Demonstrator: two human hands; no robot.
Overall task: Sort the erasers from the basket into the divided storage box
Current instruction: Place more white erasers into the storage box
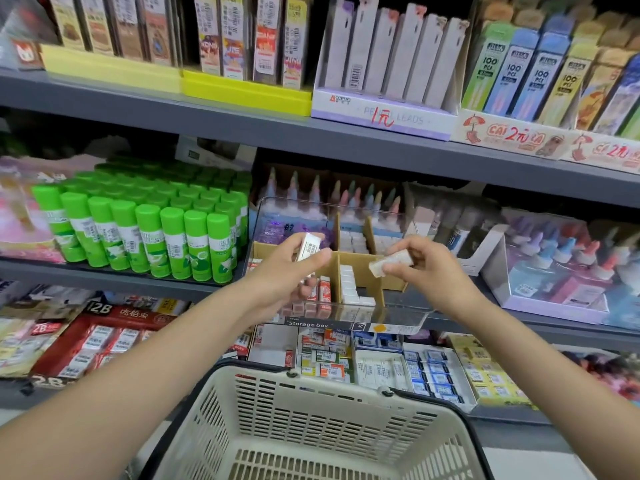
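Left hand [294,268] grasps a white eraser [308,247], right hand [420,268] a clear one [391,263], both above the box [398,311]; basket [221,407] near.

This is a stationery shop. Long grey metal shelves [242,124] run across the view in several levels, each packed with many copies of the same goods. On the middle left stand rows of green-capped glue sticks [145,223]. On the far upper shelf, cardboard display boxes of pencil leads [384,114] carry handwritten red price marks. Near the person hangs a beige plastic shopping basket [311,427], and below the middle shelf lie trays of small packaged erasers [346,362].
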